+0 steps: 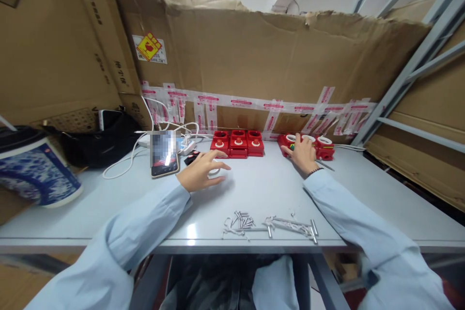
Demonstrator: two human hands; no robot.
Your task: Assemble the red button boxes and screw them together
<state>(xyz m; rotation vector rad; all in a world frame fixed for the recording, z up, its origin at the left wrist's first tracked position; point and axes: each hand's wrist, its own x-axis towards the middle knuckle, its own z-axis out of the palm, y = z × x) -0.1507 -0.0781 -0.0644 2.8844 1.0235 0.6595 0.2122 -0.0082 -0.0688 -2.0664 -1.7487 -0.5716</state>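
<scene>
My left hand [201, 172] hovers low over the table with its fingers apart and nothing gripped. Partly hidden behind it are a white ring [215, 171] and a small dark and red item [192, 157]. Just beyond stands a row of red housings [239, 147] with round openings and white-ringed red knobs. On the right, my right hand [304, 155] reaches down in front of other red housings [325, 150] topped with white rings. Its thumb and fingers close around what looks like a screwdriver's green and yellow handle [292, 147]; a thin metal shaft [325, 165] sticks out to the right.
Near the front edge lie loose screws [244, 220] and metal T-handled pieces [292, 225] with white strands. A phone [165, 155], white cables [127, 167], a black bag [90, 140] and a large blue-white cup [39, 169] occupy the left. Cardboard [254, 58] walls the back.
</scene>
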